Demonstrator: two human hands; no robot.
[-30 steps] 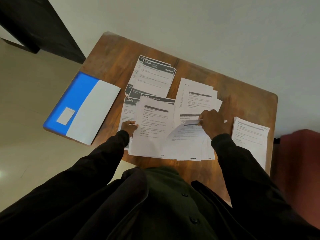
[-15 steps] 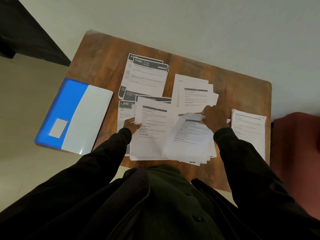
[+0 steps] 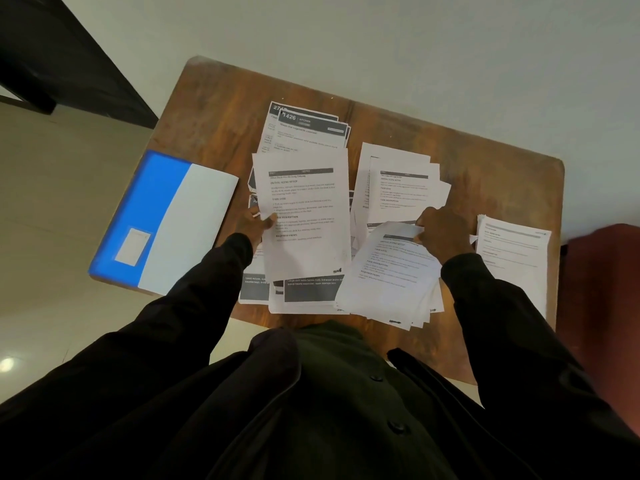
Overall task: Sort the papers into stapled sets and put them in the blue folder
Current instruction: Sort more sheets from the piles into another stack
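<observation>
Closest to me, my right hand [image 3: 440, 233] pinches the top edge of the top sheet [image 3: 391, 258] on a messy fanned pile [image 3: 412, 306] that spreads from under that hand back toward my body. My left hand [image 3: 254, 225] grips one white page [image 3: 304, 216] by its left edge, thumb on top. The page looks lifted over a pile with dark bands [image 3: 304, 289] that sits just under and behind that hand. I think the fanned pile could slide off the near edge of the wooden table [image 3: 207, 109] if my right hand tugs too hard, since its sheets lie loose. I might also pinch two sheets at once, and then a set would get mixed up. The blue folder [image 3: 138, 220] lies shut, just to the left of my left hand, with nothing in it yet that I can see. It pokes out over the table edge, so a bump from my sleeve could knock it down. Now I count: two hands, one folder, one page held up and five piles. The piles are the fanned one, the dark-band one, a neat stack [image 3: 512, 251] just right of my right hand, a white pile [image 3: 398, 181] past my right hand, and a dark-top pile [image 3: 308, 129] far past my left hand. I can't count the sheets in each. I see no stapler.
</observation>
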